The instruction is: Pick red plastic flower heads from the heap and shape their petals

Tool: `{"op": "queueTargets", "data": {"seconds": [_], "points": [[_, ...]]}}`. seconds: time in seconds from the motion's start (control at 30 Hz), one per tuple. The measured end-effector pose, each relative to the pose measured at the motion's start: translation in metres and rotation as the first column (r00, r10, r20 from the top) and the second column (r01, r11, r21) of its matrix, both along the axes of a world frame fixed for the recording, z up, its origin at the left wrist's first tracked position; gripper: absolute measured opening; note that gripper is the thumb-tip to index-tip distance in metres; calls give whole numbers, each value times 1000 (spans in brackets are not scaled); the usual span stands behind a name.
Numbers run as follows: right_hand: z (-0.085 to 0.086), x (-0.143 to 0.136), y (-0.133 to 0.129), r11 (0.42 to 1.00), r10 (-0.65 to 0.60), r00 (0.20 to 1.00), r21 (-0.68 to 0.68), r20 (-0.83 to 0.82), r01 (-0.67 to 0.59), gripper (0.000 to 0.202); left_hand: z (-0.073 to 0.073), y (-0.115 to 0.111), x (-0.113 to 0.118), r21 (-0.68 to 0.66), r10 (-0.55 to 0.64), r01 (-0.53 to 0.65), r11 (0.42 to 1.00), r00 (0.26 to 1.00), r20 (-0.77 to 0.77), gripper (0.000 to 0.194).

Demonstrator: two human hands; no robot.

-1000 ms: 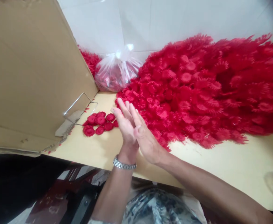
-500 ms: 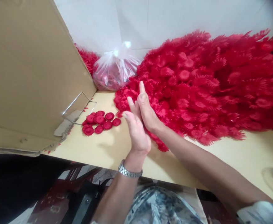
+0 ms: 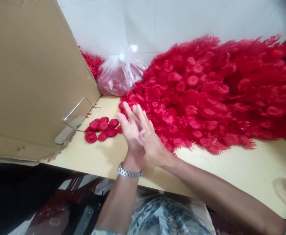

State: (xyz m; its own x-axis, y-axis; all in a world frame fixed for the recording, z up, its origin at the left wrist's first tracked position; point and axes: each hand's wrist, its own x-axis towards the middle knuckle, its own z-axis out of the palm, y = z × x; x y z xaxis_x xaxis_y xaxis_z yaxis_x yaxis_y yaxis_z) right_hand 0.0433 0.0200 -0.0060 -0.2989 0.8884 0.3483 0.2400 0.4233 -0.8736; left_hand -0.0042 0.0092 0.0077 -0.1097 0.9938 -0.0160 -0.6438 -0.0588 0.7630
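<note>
Together, left hand [image 3: 132, 133], right hand [image 3: 155, 145], flattened; cannot tell hold; red rosettes [image 3: 103, 126] just left.

On the flat pale-yellow tabletop [image 3: 84, 151], a broad brown cardboard panel [image 3: 32, 75] stands left; a mounded heap of red fringed discs [image 3: 206, 98] lies right. Behind, between them, sits a tied clear-plastic bag [image 3: 119, 78]. A cluster of round red fringed discs [image 3: 103, 126] lies before the bag.

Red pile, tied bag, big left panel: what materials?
Red pile: perhaps fabric or paper, mostly matte; thin fringed edges, too blurred to settle.
Tied bag: likely plastic film, glossy; translucent, creased.
Left panel: probably cardboard, matte brown; ragged torn edge.
</note>
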Motion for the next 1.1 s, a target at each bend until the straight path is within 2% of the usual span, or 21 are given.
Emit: {"op": "queueTargets", "data": {"seconds": [0.03,0.1,0.2,0.3,0.4,0.47,0.53,0.63,0.73,0.83,0.9,1.03,1.1], "points": [[0,0,-1,1000,0,1000,-17,-12,-1,76,0,0,0,-21,3,-3,1000,1000,8,54],[-1,0,7,995,-78,996,-58,-41,76,79,-1,-2,3,-37,6,-5,999,999,46,54],[0,2,35,973,-229,972,-44,-51,227,77,-8,-6,9,-58,-37,46,997,988,147,52],[1,3,53,957,-286,953,-88,-98,278,67,-15,-8,10,-204,9,42,978,970,244,35],[5,6,50,956,-274,948,-153,-163,251,58,-17,-9,0,-355,68,36,934,958,277,29],[10,11,41,963,-248,950,-154,-192,221,51,-16,-10,-8,-407,72,52,912,956,284,31],[14,18,29,978,-169,969,-149,-179,143,42,-13,-11,-15,-426,94,38,904,954,285,31],[16,30,11,996,6,999,-84,-38,-9,26,-10,-14,-23,-409,117,0,912,958,261,30],[10,39,-3,993,98,983,45,157,-106,11,-8,-17,-27,-353,90,2,936,965,245,38],[1,43,-10,992,114,962,26,247,-124,18,-10,-18,-25,-298,45,29,954,970,239,45],[-3,43,-12,995,89,967,10,240,-94,13,-12,-21,-23,-304,31,37,952,976,216,45],[-4,47,-12,997,12,964,75,267,-33,2,-16,-31,-20,-301,-13,70,951,982,190,37],[-4,49,-12,993,-24,947,115,320,-14,3,-18,-38,-19,-268,-48,106,958,976,214,33]]}}
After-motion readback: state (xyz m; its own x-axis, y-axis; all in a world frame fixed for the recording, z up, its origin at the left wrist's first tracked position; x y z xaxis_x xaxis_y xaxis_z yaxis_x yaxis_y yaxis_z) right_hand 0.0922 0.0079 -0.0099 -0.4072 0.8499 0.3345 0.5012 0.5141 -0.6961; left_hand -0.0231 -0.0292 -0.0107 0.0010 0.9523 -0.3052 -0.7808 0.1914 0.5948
